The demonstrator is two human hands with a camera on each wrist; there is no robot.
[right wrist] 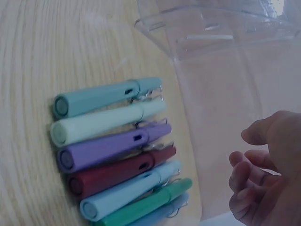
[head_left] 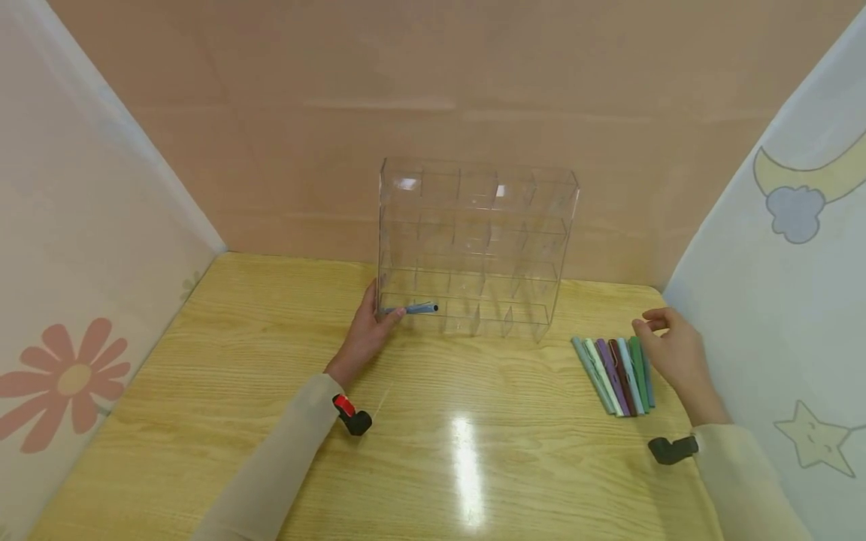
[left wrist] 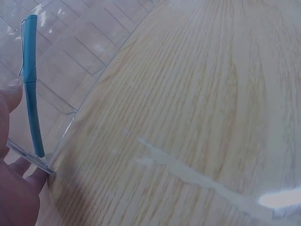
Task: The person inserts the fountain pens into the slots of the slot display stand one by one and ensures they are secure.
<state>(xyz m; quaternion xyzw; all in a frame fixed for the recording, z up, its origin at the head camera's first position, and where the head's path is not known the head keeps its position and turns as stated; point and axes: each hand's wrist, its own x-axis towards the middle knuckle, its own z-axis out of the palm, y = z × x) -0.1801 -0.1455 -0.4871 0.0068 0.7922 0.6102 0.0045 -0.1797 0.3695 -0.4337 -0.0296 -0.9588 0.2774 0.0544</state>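
A clear divided rack (head_left: 467, 255) stands upright at the middle back of the table. My left hand (head_left: 368, 330) grips its lower left side, with fingers behind the side panel and thumb in front. A blue pen (head_left: 421, 308) lies sideways in the rack's lowest row at the left; in the left wrist view the thumb is at the blue pen (left wrist: 29, 84), seemingly touching it. Several pens (head_left: 612, 376) lie side by side at the right, including a purple pen (right wrist: 113, 148) and a dark red pen (right wrist: 122, 172). Beside their far end hovers my right hand (head_left: 673, 349), fingers loosely curled, holding nothing.
The wooden table (head_left: 284, 323) meets a tan backdrop (head_left: 304, 150) behind the rack. Printed panels border both sides, with a flower (head_left: 71, 379) on the left and a star (head_left: 815, 436) on the right.
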